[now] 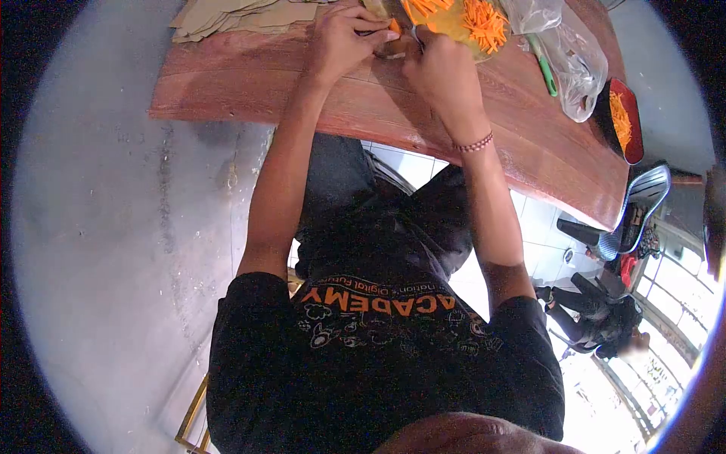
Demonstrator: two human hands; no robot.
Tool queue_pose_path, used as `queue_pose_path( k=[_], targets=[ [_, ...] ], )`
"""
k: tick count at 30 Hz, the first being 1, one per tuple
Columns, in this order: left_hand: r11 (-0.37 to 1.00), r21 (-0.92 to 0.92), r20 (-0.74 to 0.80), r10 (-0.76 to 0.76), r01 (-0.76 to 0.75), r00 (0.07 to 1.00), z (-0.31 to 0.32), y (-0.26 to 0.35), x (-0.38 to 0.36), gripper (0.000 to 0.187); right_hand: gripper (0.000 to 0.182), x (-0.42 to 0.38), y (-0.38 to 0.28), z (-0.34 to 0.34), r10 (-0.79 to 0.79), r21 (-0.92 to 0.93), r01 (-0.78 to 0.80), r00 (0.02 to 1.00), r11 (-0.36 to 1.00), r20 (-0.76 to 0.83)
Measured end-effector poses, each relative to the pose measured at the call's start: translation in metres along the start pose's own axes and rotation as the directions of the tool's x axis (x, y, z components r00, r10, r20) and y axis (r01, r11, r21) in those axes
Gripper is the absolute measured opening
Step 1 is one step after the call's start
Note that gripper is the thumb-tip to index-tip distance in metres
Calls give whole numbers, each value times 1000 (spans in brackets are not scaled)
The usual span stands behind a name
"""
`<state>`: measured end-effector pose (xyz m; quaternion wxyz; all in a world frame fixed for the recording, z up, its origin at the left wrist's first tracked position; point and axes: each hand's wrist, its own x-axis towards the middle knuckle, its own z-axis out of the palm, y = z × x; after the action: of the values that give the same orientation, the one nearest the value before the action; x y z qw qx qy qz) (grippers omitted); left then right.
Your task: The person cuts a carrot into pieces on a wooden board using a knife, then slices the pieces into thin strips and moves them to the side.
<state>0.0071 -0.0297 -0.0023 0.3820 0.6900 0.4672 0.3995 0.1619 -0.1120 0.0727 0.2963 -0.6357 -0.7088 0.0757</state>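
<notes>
My left hand [340,41] is closed, its fingertips pinching a small piece of orange carrot [395,27] at the near edge of a yellowish board [454,23]. Close beside it, my right hand [446,64] is closed around a small tool with a pale, shiny edge [415,33]. Its kind is mostly hidden by the fingers. The two hands almost meet over the carrot piece. On the board lie a heap of thin carrot strips [484,26] and, to its left, some thicker carrot sticks [427,7].
Brown paper sheets [227,19] lie on the wooden table [219,76] at left. Right of the board are a clear plastic bag [578,72] and a green-handled utensil [546,74]. A dark red-rimmed tray [634,125] holds more strips. A person [597,314] is at far right.
</notes>
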Motion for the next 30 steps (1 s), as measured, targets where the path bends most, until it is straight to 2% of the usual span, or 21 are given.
queue_pose_path(
  k=[2, 3, 5, 6, 8, 9, 11, 12, 14, 18, 21, 23, 30],
  targets=[
    [981, 165, -55, 109, -99, 992, 0, 3, -1, 28, 38, 9, 0, 0, -13, -28, 13, 1000, 1000, 17],
    [981, 166, -55, 110, -99, 992, -1, 1, 0, 28, 38, 14, 0, 1, -28, -57, 30, 999, 998, 33],
    [931, 213, -61, 315, -296, 947, -3, -3, 3, 27, 37, 24, 18, 11, -50, -84, 52, 998, 995, 24],
    [931, 213, -65, 315, -295, 947, -3, -1, 2, 27, 36, 27, 20, 9, -72, -111, 73, 997, 991, 17],
    [976, 174, -68, 142, -128, 988, -2, 1, -1, 28, 34, 29, 27, 1, -46, -117, 48, 999, 992, 19],
    [977, 173, -71, 141, -127, 987, -2, -5, 2, 28, 32, 29, 28, -3, -16, -122, 18, 1000, 992, 19],
    [865, 328, -39, 413, -379, 910, -2, -17, 8, 28, 31, 23, 33, -7, -50, -78, 50, 999, 996, -1],
    [867, 326, -40, 411, -377, 911, -1, -15, 6, 28, 30, 19, 30, -9, -80, -33, 79, 996, 996, -25],
    [970, 147, -69, 205, -193, 976, 2, -10, 1, 28, 30, 9, 23, -12, -69, -6, 69, 997, 998, -27],
    [965, 123, -70, 241, -231, 968, 2, -8, 1, 28, 30, 0, 18, -8, -11, 22, 11, 1000, 1000, -14],
    [975, 144, -63, 177, -166, 982, 1, -3, 0, 29, 29, -3, 15, -8, -17, 45, 19, 999, 999, -31],
    [955, 187, -70, 246, -229, 967, 0, -6, 1, 28, 28, -3, 15, -8, -16, 42, 17, 1000, 999, -25],
    [939, 211, -87, 295, -272, 951, 1, -7, 1, 27, 26, -9, 13, -5, -34, 31, 36, 997, 999, -63]
  ],
)
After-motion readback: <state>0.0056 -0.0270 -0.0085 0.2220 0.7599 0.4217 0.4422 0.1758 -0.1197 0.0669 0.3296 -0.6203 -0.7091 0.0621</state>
